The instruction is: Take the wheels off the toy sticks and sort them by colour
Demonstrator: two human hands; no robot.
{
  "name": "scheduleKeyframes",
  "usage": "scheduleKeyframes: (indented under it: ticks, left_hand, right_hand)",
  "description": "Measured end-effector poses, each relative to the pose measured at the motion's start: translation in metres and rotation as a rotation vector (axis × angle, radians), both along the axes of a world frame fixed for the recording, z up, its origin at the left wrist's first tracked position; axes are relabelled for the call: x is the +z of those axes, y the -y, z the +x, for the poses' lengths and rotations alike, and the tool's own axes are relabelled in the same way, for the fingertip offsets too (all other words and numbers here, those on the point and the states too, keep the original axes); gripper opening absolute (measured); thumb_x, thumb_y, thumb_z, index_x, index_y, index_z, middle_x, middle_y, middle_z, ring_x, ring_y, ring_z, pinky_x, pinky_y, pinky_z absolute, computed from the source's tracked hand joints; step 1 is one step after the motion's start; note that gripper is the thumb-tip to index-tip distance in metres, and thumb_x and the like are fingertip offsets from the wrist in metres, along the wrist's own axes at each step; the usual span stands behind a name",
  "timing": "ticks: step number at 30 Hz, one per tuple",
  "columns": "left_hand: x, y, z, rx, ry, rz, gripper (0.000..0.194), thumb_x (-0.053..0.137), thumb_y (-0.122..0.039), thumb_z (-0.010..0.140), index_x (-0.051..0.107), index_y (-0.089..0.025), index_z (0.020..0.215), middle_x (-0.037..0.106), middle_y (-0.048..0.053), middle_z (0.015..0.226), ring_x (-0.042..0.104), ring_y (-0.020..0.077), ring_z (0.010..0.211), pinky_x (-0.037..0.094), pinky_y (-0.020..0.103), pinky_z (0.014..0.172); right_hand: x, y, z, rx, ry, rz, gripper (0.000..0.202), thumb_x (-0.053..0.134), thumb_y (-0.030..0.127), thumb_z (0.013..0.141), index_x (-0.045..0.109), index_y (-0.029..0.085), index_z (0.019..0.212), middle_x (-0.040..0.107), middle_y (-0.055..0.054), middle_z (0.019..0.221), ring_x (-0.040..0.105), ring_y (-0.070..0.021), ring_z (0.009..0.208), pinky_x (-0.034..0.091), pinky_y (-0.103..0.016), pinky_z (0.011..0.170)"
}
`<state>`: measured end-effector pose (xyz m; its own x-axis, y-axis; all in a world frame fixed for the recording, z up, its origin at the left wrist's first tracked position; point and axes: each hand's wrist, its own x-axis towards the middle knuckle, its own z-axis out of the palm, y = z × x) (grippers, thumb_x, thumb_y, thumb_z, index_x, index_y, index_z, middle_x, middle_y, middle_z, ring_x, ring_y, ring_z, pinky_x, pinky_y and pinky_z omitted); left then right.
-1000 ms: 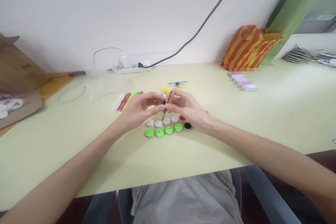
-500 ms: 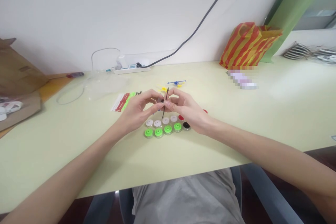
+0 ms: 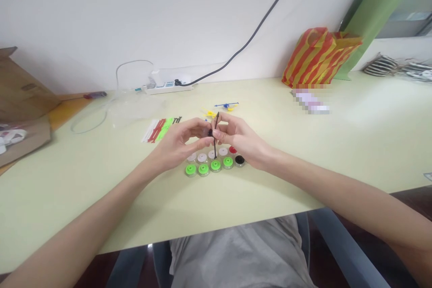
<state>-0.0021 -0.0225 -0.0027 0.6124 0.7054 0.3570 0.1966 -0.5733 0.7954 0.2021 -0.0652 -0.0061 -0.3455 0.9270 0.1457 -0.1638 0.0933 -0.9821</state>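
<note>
Between finger and thumb, my left hand (image 3: pixel 182 141) grips a small black round piece (image 3: pixel 210 132), partly hidden by the fingers. My right hand (image 3: pixel 236 136) pinches a thin black stick with arrow-like ends (image 3: pixel 215 147), held nearly upright against that piece. Just below the hands, round discs on clear bases stand in two rows: green discs (image 3: pixel 203 169) in front, white discs (image 3: pixel 202 158) behind. A black disc (image 3: pixel 240 160) and a red disc (image 3: pixel 232 149) are at their right end. White, red, green and black strips (image 3: pixel 158 130) lie left of my left hand.
Blue and yellow pieces (image 3: pixel 227 106) lie behind the hands on the table (image 3: pixel 162 216). Along the wall are a power strip (image 3: pixel 168 88) with a cable and a striped bag (image 3: pixel 317 60). A cardboard box (image 3: pixel 27 85) is at the left, a screwdriver (image 3: pixel 95 95) near it.
The black stick has turned closer to vertical and its lower end has shifted right and down. Both hands remain close together, with the black round piece now showing more.
</note>
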Motion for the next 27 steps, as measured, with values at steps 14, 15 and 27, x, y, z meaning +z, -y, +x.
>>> scheduleKeyframes:
  ticks: [14,15,27]
  left_hand:
    - [-0.005,-0.035,-0.022,0.363,0.386,0.019,0.028,0.080,-0.044,0.090,0.071,-0.019,0.101,0.075,0.005,0.086,0.071,0.0165,0.071,0.062,0.033,0.071]
    - [-0.007,-0.040,-0.026,0.412,0.423,0.036,0.030,0.081,-0.045,0.088,0.071,-0.020,0.100,0.074,0.004,0.085,0.070,0.0157,0.071,0.061,0.031,0.069]
    - [-0.011,-0.076,-0.060,0.661,0.578,0.154,0.031,0.085,-0.046,0.085,0.070,-0.021,0.094,0.070,0.001,0.077,0.064,0.0128,0.062,0.052,0.026,0.053]
  right_hand:
    - [-0.002,-0.023,0.022,-0.109,-0.010,-0.002,0.042,0.091,0.051,0.075,0.064,0.020,0.081,0.070,-0.002,0.087,0.060,-0.0149,0.080,0.048,-0.031,0.077]
    - [-0.002,-0.025,0.023,-0.130,0.003,-0.002,0.040,0.092,0.050,0.074,0.067,0.019,0.081,0.070,-0.002,0.086,0.059,-0.0146,0.078,0.048,-0.031,0.076]
    - [0.024,-0.129,-0.044,-0.289,0.661,0.423,0.011,0.083,0.021,0.078,0.077,0.013,0.075,0.077,-0.007,0.078,0.069,-0.0178,0.077,0.051,-0.029,0.071]
